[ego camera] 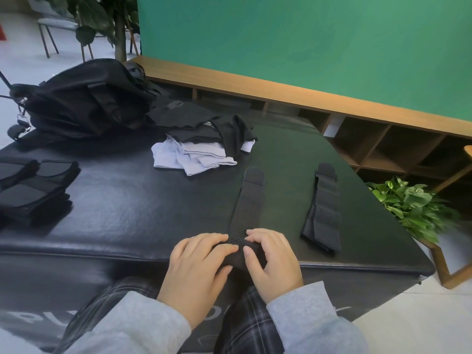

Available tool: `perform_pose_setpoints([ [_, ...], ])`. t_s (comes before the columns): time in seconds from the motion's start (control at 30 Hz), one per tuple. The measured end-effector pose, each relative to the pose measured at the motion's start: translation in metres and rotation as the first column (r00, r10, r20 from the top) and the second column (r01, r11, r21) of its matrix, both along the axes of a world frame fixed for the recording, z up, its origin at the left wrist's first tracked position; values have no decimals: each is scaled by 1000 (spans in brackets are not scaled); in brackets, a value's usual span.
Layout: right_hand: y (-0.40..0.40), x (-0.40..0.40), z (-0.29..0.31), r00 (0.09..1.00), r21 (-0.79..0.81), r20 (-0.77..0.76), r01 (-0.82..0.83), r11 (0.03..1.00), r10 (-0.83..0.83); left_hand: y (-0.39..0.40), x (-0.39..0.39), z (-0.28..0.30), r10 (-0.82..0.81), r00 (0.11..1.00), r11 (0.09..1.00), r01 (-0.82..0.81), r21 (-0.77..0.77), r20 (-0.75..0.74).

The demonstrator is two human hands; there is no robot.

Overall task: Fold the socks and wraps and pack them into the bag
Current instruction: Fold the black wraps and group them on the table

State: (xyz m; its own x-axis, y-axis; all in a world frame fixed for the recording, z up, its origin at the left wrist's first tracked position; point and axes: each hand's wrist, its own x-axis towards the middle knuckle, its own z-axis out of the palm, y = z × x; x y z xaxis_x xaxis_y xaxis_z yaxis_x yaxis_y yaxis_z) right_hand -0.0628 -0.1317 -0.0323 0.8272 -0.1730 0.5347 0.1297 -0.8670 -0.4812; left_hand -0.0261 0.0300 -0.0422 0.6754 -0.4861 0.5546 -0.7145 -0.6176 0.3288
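Head view, landmark: black padded mat (127, 213); all places below are given relative to it.

Wrap in hand: perforated black wrap (249, 208), laid flat on the mat just right of its middle, near end at the mat's front edge.

Long axis: runs from the front edge away toward the far side, leaning slightly right; the plain fastening tab is the far end, pointing at the sock pile.

Left hand (199, 267): fingers curled over the wrap's near end, thumb underneath, gripping the bunched fabric.

Right hand (273, 261): fingers bent onto the same end, fingertips pressing the mesh, thumb tucked at the roll; it also grips the wrap.

Reason for hold, judged: both hands meet at one end to start a tight roll or fold; the rest lies straight so it feeds in evenly.

Second wrap (323, 213): right part of the mat, near its angled right edge, apart from the first, roughly parallel, tab also at the far end; apparently doubled.

Sock pile (201, 146): black and pale socks heaped at mid-mat toward the far side, unfolded.

Folded black items (33, 190): left edge of the mat, stacked; exact kind cannot be told.

Bag (81, 98): far left corner of the mat, slumped; whether it is open cannot be told.

Progress, judged: early to middle; nothing is visibly packed.
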Motion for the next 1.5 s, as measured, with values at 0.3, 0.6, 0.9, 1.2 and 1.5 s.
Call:
perform_pose_setpoints([
  [0.3,0,0,0,1000,2,5,-1,1000,1,0,0,1,4,1000,1000,-4,4,0],
  [0.6,2,-2,4,999,-63,-29,-47,997,45,-2,2,0,15,999,998,-17,-58,-30],
  [0.9,-1,-4,1,994,-42,17,-103,994,104,-2,-2,9,11,993,978,-35,-207,-114],
  [1.2,1,-3,2,999,78,-14,-34,996,36,-2,-11,25,2,901,941,-149,-304,-433],
  [1.5,4,-4,2,1000,139,1,-20,990,20,-1,-7,20,73,967,975,-121,-187,-243],
])
